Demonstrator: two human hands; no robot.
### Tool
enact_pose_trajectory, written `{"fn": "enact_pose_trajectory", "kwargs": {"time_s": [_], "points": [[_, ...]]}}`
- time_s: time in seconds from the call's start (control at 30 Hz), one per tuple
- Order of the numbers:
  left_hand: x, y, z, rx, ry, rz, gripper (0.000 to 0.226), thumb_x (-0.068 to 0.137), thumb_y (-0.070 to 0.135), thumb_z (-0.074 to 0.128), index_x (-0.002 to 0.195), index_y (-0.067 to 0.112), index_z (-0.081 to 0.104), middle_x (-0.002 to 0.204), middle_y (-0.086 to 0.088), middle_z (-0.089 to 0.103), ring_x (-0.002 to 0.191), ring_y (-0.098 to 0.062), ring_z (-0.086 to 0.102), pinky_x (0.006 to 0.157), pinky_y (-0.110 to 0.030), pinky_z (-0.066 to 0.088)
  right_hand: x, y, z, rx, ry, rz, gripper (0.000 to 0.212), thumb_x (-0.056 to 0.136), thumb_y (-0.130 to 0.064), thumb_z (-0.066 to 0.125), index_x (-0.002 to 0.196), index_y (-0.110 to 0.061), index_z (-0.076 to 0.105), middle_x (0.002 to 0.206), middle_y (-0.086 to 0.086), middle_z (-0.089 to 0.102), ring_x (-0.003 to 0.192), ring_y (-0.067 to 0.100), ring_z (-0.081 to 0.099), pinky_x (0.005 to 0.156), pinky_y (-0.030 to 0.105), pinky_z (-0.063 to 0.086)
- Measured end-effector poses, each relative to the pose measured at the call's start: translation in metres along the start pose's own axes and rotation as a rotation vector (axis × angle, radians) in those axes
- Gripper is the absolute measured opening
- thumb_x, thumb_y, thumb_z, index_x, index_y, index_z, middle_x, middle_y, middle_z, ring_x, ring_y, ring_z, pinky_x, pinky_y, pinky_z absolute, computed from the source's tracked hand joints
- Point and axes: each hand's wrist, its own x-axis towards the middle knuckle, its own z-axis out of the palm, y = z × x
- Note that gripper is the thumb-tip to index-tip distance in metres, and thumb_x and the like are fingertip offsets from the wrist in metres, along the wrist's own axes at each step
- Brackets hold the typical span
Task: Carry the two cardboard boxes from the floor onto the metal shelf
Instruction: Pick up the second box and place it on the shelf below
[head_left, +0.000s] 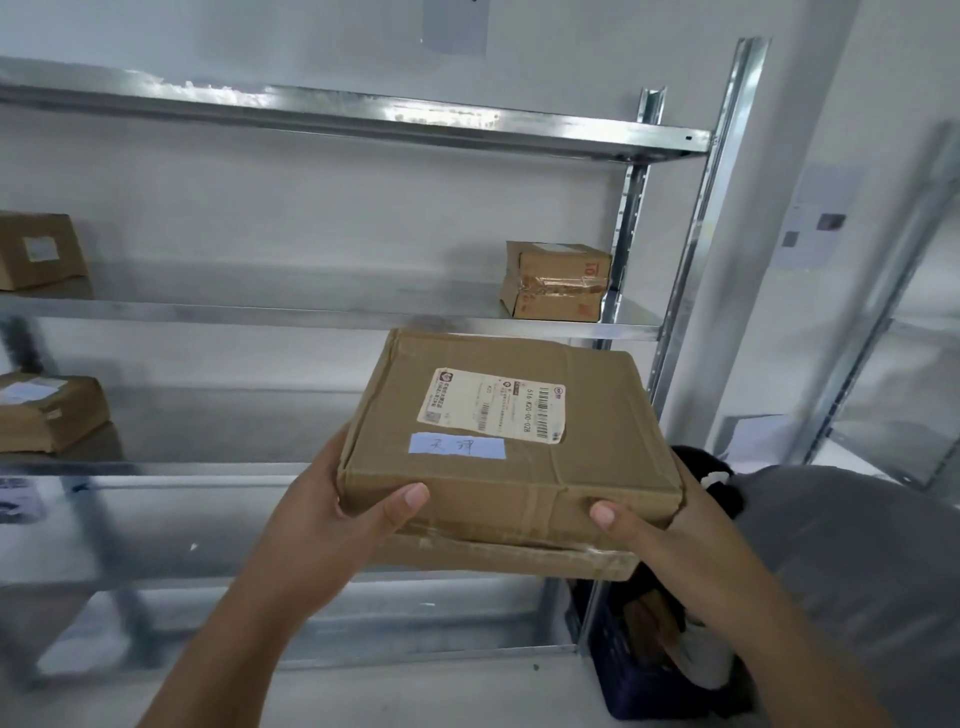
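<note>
My left hand (332, 525) and right hand (670, 525) are bare, no gloves, rings or watch. Both forearms are uncovered, no sleeve showing. My thumbnails are short, plain and unpainted.

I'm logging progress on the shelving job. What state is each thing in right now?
Top box: taped shut, carried in front of the shelf.
Lower box: flat, under the top box, carried with it.
Left hand: gripping the boxes' left side.
Right hand: gripping their right side.
Taped parcel: resting on the metal shelf, crumpled.
Two left parcels: shelved, closed.
</note>
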Motion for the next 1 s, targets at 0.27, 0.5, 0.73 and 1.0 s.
{"fn": "enact_pose_trajectory", "kwargs": {"time_s": [0.27, 0.5, 0.73, 1.0], "points": [[0.05, -0.029, 0.057, -0.024, 0.017, -0.017, 0.062, 0.075, 0.035, 0.085, 0.133, 0.036, 0.064, 0.114, 0.017, 0.081, 0.103, -0.004, 0.078, 0.076, -0.015, 0.061, 0.065, 0.049, -0.035, 0.027, -0.027, -0.023, 0.072, 0.061, -0.059, 0.078, 0.124, -0.064, 0.045, 0.107, -0.049, 0.067, 0.099, -0.023, 0.065, 0.071, -0.001, 0.05], [0.099, -0.049, 0.123, -0.011, 0.082, -0.041, 0.05, 0.079, 0.017, 0.081, 0.123, 0.035, 0.065, 0.105, 0.025, 0.081, 0.095, 0.003, 0.078, 0.069, -0.01, 0.058, 0.14, 0.097, -0.078, 0.034, -0.117, -0.004, 0.078, 0.06, -0.055, 0.08, 0.129, -0.06, 0.045, 0.108, -0.045, 0.068, 0.097, -0.021, 0.067, 0.073, 0.005, 0.055], [0.148, -0.096, 0.16, -0.024, 0.082, -0.082, 0.051, 0.079, 0.014, 0.081, 0.119, 0.04, 0.063, 0.101, 0.031, 0.079, 0.093, 0.007, 0.077, 0.068, -0.01, 0.057, 0.193, 0.15, -0.082, 0.062, -0.109, 0.038, 0.066, 0.073, -0.03, 0.082, 0.122, -0.055, 0.047, 0.094, -0.05, 0.069, 0.089, -0.026, 0.066, 0.069, -0.003, 0.048], [0.214, -0.167, 0.186, -0.016, 0.011, -0.122, 0.052, 0.081, 0.016, 0.085, 0.123, 0.04, 0.063, 0.106, 0.031, 0.079, 0.097, 0.007, 0.076, 0.071, -0.01, 0.058, 0.255, 0.228, -0.067, 0.076, -0.099, 0.104, 0.085, 0.065, -0.047, 0.083, 0.141, -0.054, 0.046, 0.118, -0.039, 0.071, 0.107, -0.017, 0.067, 0.087, 0.011, 0.053]]}}
